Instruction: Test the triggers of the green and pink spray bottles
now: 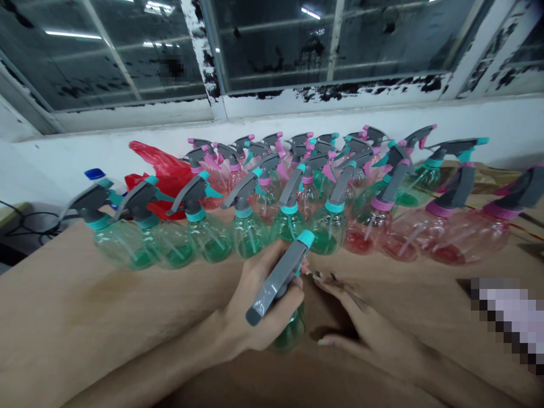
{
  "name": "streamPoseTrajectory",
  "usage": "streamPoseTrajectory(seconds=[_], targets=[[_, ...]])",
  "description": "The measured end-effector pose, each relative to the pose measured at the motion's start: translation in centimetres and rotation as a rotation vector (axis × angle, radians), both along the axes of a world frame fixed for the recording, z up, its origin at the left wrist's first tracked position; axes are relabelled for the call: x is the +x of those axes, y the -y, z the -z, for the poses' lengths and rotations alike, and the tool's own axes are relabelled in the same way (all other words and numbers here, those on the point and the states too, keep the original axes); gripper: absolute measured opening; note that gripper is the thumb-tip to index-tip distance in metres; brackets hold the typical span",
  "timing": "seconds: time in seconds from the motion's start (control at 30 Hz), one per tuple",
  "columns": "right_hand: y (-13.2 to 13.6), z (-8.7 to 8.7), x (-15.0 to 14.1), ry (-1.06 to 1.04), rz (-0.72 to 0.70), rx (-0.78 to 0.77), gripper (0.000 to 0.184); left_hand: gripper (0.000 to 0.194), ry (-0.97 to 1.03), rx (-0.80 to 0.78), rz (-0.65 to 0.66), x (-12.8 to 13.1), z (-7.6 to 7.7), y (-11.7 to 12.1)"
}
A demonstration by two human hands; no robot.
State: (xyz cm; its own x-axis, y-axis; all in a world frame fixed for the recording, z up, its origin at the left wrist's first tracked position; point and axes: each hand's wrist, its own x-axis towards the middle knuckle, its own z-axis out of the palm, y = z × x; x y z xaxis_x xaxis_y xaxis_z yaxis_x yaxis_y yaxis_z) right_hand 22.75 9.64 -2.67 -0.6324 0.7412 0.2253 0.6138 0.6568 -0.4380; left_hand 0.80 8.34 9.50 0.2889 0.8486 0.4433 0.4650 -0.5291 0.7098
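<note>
My left hand (pixel 266 297) is wrapped round the neck of a green spray bottle (pixel 290 334) near the front edge of the table. The bottle's grey trigger head (pixel 278 277), with its teal nozzle, points away and to the right. Much of its clear green body is hidden behind my fingers. To its right my right hand (pixel 361 317) rests on the table, fingers apart, holding nothing. Just beyond my hands stands a row of spray bottles: green ones (pixel 208 238) with teal collars on the left and middle, pink ones (pixel 402 235) with pink collars on the right.
More spray bottles (pixel 306 192) crowd behind the front row, against the wall under the window (pixel 272 45). A red plastic bag (pixel 164 164) and a blue-capped bottle (pixel 94 173) stand back left. Black cables (pixel 32 226) hang at the left. A blurred-out item (pixel 510 317) lies right.
</note>
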Motion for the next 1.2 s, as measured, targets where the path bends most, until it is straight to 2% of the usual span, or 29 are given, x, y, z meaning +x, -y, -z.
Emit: streamPoseTrajectory(seconds=[0.27,0.63,0.87,1.03,1.2], targets=[[0.09,0.18,0.01,0.027,-0.006,-0.053,0.077,0.035,0.075,-0.070,-0.019,0.14,0.08,0.04],[0.13,-0.37,-0.17,0.037,-0.015,-0.064,0.076,0.025,-0.007,-0.013,-0.056,0.16,0.55,0.14],[0.06,-0.11,-0.08,0.043,-0.029,-0.058,0.075,0.033,-0.001,-0.022,-0.027,0.06,0.66,0.14],[0.04,0.16,-0.02,0.039,-0.023,-0.034,0.075,0.029,0.011,-0.025,-0.031,0.05,0.46,0.11],[0.07,0.12,0.02,0.055,-0.014,-0.037,0.075,0.034,0.034,-0.017,-0.009,-0.04,0.31,0.14]])
